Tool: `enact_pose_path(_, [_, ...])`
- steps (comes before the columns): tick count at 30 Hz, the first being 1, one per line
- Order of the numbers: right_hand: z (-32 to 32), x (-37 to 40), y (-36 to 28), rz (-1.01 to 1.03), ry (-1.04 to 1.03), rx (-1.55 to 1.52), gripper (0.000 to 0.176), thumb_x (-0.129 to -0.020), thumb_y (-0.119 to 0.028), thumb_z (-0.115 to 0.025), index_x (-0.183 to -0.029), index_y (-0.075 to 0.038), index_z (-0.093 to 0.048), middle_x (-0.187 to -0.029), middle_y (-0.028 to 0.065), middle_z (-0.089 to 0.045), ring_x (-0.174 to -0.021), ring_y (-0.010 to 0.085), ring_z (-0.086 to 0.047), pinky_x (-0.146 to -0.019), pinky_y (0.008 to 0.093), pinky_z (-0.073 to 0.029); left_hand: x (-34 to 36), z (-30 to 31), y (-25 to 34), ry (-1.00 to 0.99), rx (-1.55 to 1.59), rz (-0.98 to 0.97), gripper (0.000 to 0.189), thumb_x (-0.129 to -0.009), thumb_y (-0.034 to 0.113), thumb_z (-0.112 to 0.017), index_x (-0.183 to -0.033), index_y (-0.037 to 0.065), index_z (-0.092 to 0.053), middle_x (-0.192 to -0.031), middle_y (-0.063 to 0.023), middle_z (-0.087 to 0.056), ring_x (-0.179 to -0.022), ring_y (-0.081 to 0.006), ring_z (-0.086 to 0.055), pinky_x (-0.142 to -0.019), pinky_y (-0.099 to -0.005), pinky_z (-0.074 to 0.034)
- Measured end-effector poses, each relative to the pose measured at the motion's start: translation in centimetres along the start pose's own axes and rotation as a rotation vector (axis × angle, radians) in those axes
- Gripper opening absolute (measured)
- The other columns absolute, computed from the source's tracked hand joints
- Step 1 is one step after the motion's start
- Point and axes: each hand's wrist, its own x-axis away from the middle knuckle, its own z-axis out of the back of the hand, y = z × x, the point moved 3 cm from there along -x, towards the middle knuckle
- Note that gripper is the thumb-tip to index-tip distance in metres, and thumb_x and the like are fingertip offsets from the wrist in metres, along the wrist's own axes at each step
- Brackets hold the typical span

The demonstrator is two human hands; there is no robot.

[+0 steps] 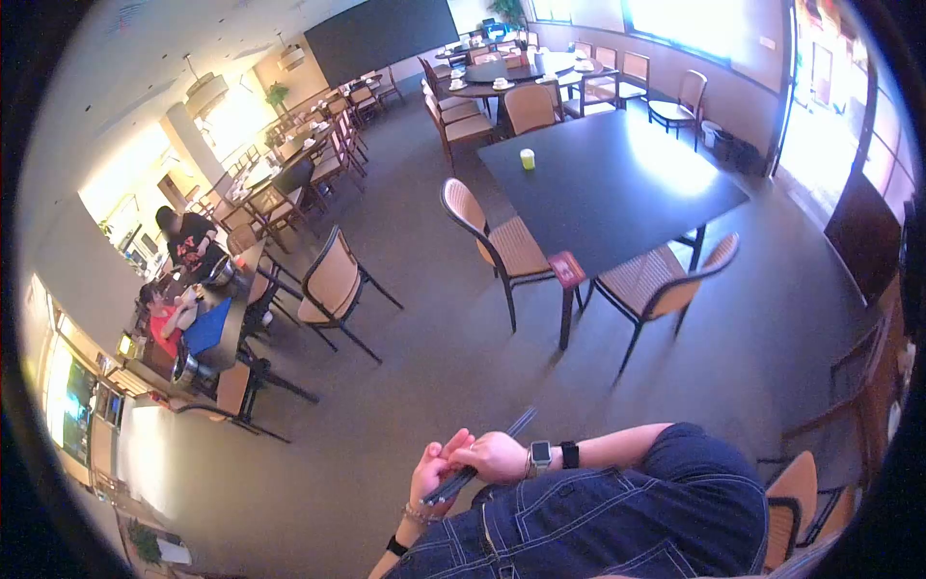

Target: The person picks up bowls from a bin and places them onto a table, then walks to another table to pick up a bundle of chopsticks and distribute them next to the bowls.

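In front of my body, my right hand [497,455] is closed around a bundle of dark, thin sticks that look like chopsticks [522,422]. The sticks slant from lower left to upper right, past both sides of the hand. My left hand [430,475] meets it from the left, with the sticks lying across its palm. Some of its fingers point up beside my right knuckles, and the rest are hidden. A watch and a black band circle my right wrist. A beaded bracelet and a dark band are on my left.
A dark table [617,193] ahead bears a yellow-green cup [528,159] and a red card [567,268] at its corner. Chairs [338,285] stand around it and to the left. Two people are at a table with a blue cloth [207,326]. Set round tables [463,89] are farther back.
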Motion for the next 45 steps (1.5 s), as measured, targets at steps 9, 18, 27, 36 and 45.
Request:
enact_pose_path(9, [-0.4,-22.4,21.4,-0.15,-0.032,0.047,0.025,-0.058,-0.009,-0.059,-0.082,-0.011,-0.052,-0.066,0.0069,-0.057,-0.063,0.0264,-0.057,-0.055,0.0366,-0.044,-27.5,6.3,16.2,-0.049,0.024,0.108,0.023,-0.07,-0.012,-0.027,-0.08,0.008,-0.035,-0.114,-0.0247,-0.043,-0.109,-0.0341,-0.041,-0.093,-0.0443,-0.034])
enact_pose_path(18, [9.1,-43.6,39.3,-0.351,0.208,0.164,0.028,-0.057,-0.007,-0.059,-0.084,-0.01,-0.055,-0.066,0.0085,-0.058,-0.062,0.0267,-0.058,-0.053,0.0365,-0.045,-55.6,0.3,32.2,-0.239,0.052,0.384,0.024,-0.068,-0.013,-0.025,-0.08,0.007,-0.032,-0.115,-0.0262,-0.042,-0.107,-0.0347,-0.042,-0.09,-0.0449,-0.037])
enact_pose_path(27, [15.7,-59.9,63.8,-0.346,0.404,0.113,0.021,-0.06,-0.009,-0.059,-0.081,-0.011,-0.055,-0.064,0.0062,-0.058,-0.057,0.0248,-0.057,-0.051,0.0346,-0.045,-84.8,-1.5,42.1,-0.228,0.007,0.519,0.027,-0.065,-0.016,-0.029,-0.081,0.006,-0.036,-0.118,-0.0257,-0.038,-0.105,-0.0361,-0.043,-0.086,-0.0384,-0.041])
enact_pose_path(36, [23.4,-80.1,84.1,-0.484,0.212,-0.032,0.018,-0.066,-0.016,-0.057,-0.083,-0.013,-0.053,-0.065,0.0107,-0.057,-0.059,0.0294,-0.057,-0.053,0.0388,-0.046,-110.0,-2.6,54.8,-0.216,0.078,0.451,0.024,-0.067,-0.014,-0.033,-0.079,0.006,-0.035,-0.118,-0.0265,-0.038,-0.101,-0.0308,-0.046,-0.088,-0.0371,-0.04])
enact_pose_path(45, [29.0,-102.1,107.2,-0.509,0.198,0.034,0.022,-0.066,-0.005,-0.056,-0.088,-0.007,-0.054,-0.073,0.0117,-0.059,-0.065,0.0273,-0.059,-0.058,0.0326,-0.047,-139.6,-2.1,68.2,-0.536,0.171,0.325,0.02,-0.075,0.009,-0.057,-0.085,0.01,-0.04,-0.121,-0.0231,-0.036,-0.098,-0.0249,-0.047,-0.089,-0.0349,-0.036])
